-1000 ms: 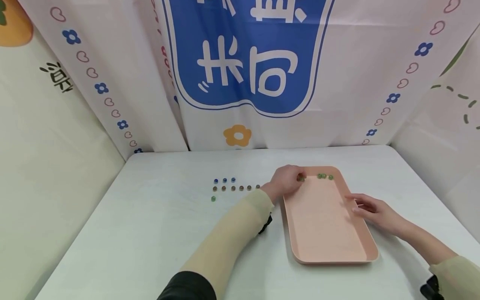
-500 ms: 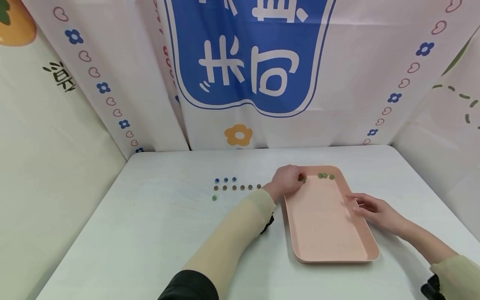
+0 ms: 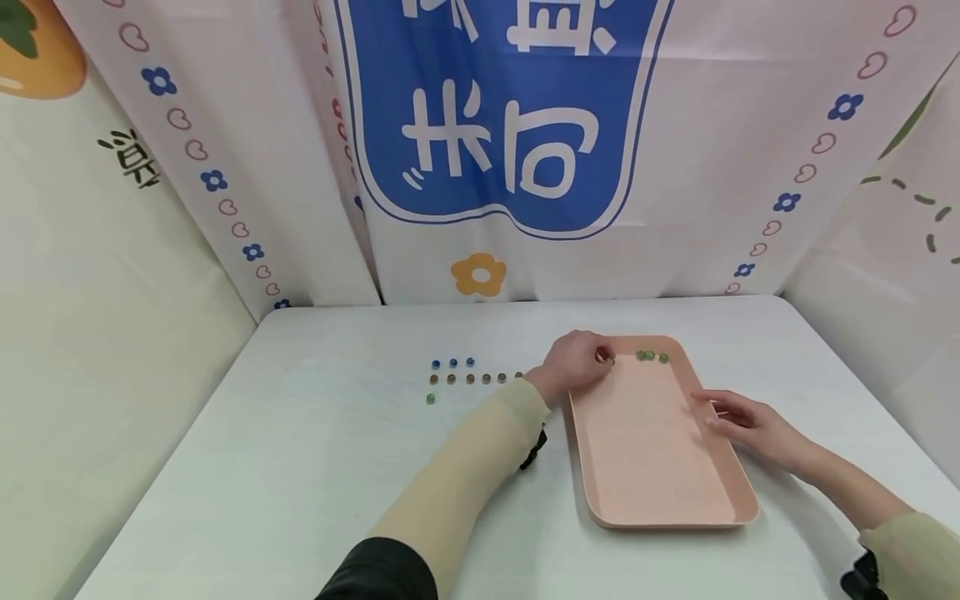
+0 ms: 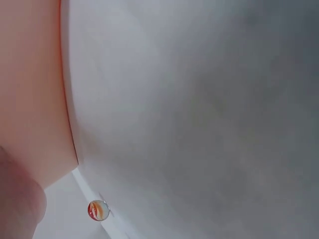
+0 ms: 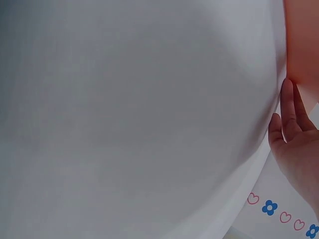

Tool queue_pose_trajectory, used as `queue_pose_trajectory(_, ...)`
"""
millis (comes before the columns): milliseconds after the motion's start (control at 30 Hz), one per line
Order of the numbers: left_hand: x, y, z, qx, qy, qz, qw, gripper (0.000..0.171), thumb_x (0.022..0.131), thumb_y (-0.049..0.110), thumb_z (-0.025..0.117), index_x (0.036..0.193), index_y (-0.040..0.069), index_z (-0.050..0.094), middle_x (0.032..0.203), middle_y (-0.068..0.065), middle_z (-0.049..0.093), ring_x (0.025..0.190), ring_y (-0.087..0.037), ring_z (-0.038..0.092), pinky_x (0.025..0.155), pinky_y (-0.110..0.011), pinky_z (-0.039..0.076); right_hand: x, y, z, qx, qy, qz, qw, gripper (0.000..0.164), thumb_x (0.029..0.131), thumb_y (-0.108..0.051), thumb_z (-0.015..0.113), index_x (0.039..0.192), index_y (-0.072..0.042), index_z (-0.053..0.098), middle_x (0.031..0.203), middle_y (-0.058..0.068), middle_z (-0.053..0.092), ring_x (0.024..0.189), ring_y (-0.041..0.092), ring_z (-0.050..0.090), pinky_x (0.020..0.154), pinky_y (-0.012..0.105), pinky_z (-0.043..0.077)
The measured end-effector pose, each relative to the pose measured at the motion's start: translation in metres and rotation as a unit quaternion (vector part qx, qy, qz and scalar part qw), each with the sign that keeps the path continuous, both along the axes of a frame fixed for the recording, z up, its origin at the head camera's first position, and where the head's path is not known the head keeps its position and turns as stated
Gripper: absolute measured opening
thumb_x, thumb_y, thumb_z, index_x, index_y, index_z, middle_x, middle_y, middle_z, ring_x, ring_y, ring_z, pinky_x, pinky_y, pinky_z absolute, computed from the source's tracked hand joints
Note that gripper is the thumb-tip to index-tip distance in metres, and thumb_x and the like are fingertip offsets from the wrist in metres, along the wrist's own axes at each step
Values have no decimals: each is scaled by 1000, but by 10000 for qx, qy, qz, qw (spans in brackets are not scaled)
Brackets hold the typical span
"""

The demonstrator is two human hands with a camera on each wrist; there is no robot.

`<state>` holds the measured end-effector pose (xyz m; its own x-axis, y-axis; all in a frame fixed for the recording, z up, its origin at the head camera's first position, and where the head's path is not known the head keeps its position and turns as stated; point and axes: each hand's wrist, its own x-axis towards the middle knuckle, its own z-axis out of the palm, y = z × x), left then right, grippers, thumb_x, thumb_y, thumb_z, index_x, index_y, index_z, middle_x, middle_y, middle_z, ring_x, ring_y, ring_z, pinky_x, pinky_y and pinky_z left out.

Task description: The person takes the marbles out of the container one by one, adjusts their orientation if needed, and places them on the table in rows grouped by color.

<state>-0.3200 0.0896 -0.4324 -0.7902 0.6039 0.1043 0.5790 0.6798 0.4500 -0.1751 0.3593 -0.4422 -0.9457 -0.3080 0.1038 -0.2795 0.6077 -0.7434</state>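
Observation:
My left hand reaches over the far left corner of a peach tray. Its curled fingertips pinch a small green marble, mostly hidden by the fingers. Inside the tray's far end lie three green marbles. My right hand rests against the tray's right rim with fingers extended; the right wrist view shows the fingertips touching the tray's side. Left of the tray, three blue marbles form a row, with a row of several brownish marbles below it and one green marble nearer me.
The white table bears everything. A printed curtain hangs behind its far edge, with cloth walls at both sides. In the left wrist view, a marble with an orange-red swirl lies outside the tray.
The left fingertips have shifted very slightly right within the tray's far left corner. The right hand and tray stay put; the head view has tilted a little.

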Motion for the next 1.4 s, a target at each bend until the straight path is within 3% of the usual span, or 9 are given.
queue_pose_trajectory(167, -2, -6, 2, 546, -492, -94, 9973, 9, 88, 14, 71, 95, 19, 70, 86, 12, 61, 79, -3, 55, 69, -16, 43, 0, 0, 0, -73, -15, 79, 9999, 44, 96, -10, 61, 134, 8, 48, 133, 31, 48, 101, -11, 51, 80, 14, 47)
queue_pose_trajectory(267, -2, -11, 8, 702, -611, -229, 9954, 10, 89, 14, 71, 97, 19, 70, 86, 13, 61, 80, -2, 55, 71, -16, 44, 0, 0, 0, -82, -11, 102, 9999, 44, 96, -9, 61, 134, 8, 48, 132, 32, 48, 101, -11, 51, 79, 14, 47)
queue_pose_trajectory(567, 7, -34, 35, 746, -658, -525, 9937, 16, 89, 16, 72, 105, 15, 72, 91, 12, 65, 82, -3, 57, 72, -16, 45, 0, -1, -1, 27, -16, 21, 10000, 45, 96, -11, 62, 134, 8, 48, 132, 31, 49, 100, -9, 52, 79, 15, 47)
queue_pose_trajectory(867, 25, -73, 43, 639, -783, -699, 9924, 13, 89, 17, 72, 102, 16, 72, 91, 14, 66, 84, -2, 58, 73, -18, 47, -1, 1, -3, 107, 22, 5, 9999, 45, 95, -11, 63, 134, 7, 49, 132, 29, 50, 100, -9, 52, 79, 14, 47)
queue_pose_trajectory(967, 32, -87, 44, 587, -866, -712, 9920, 16, 90, 17, 71, 105, 14, 72, 92, 13, 66, 84, -2, 58, 76, -19, 47, 0, 1, -4, 92, 118, 5, 9999, 44, 94, -10, 63, 133, 6, 50, 131, 19, 53, 100, -11, 51, 79, 14, 46)
queue_pose_trajectory(1167, 42, -111, 43, 588, -1045, -548, 9913, 20, 89, 15, 72, 108, 11, 72, 91, 12, 66, 83, -4, 59, 75, -19, 49, -1, 3, -7, -115, 256, 95, 9996, 42, 94, -7, 64, 132, 5, 52, 126, -22, 50, 102, -13, 50, 80, 11, 44)
queue_pose_trajectory(1400, 50, -134, 41, 569, -1104, -664, 9900, 19, 89, 14, 72, 108, 9, 73, 95, 12, 68, 83, -5, 60, 81, -28, 51, -1, 4, -7, -137, 264, 115, 9995, 42, 94, -7, 64, 132, 5, 52, 125, -25, 48, 102, -13, 50, 80, 10, 44)
